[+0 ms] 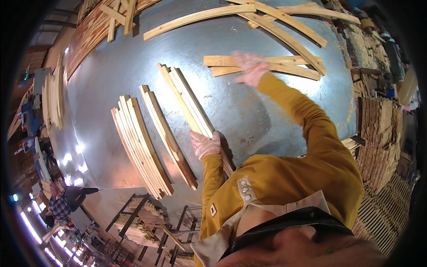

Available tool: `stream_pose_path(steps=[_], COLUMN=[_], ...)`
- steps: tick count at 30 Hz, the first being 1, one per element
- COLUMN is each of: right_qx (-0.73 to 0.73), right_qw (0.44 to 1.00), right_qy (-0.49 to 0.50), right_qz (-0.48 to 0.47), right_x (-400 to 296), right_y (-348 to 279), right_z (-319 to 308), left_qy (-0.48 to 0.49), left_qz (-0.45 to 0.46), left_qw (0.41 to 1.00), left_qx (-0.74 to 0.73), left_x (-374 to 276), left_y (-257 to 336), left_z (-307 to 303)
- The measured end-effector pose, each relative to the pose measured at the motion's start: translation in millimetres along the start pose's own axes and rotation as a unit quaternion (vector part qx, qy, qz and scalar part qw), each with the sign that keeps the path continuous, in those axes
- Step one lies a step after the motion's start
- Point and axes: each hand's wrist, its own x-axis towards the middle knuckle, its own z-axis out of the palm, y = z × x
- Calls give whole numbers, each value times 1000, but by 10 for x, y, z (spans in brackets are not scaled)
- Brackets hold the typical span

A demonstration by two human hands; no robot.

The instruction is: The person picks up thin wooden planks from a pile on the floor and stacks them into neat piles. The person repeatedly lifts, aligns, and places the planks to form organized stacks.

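My left hand (206,144), in a pale knitted glove, is closed around the near part of a small bundle of wooden strips (186,100) on the metal table (133,63). My right hand (252,68), gloved and blurred by motion, is over two crossing wooden strips (290,65); whether it touches them cannot be told, and its fingers look spread. Left of my left hand lie a narrow pair of strips (166,133) and a wider row of strips (140,147), side by side, their near ends at the table's front edge.
Loose wooden strips (283,30) cross at the far right, and a long strip (200,20) lies at the back. A wooden board (96,36) bears more pieces. Stacked slats (378,143) stand at the right, racks of wood (140,227) below. Another person (61,203) is at lower left.
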Motion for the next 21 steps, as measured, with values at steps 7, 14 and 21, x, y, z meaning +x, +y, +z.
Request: stream_pose_path(steps=[7,14,21], right_qx=[107,364,-14], right_qw=[979,907,994], right_qy=[-156,-198,-85], right_qz=[70,70,-71], right_x=[49,494,129], right_y=[109,-1294,388], right_z=[293,-118,278], left_qy=[-10,20,80], left_qz=[36,67,60], left_qw=[998,998,995], left_qx=[-43,2,14], left_x=[20,-55,27], left_y=[-72,34,61], left_z=[-63,-132,64])
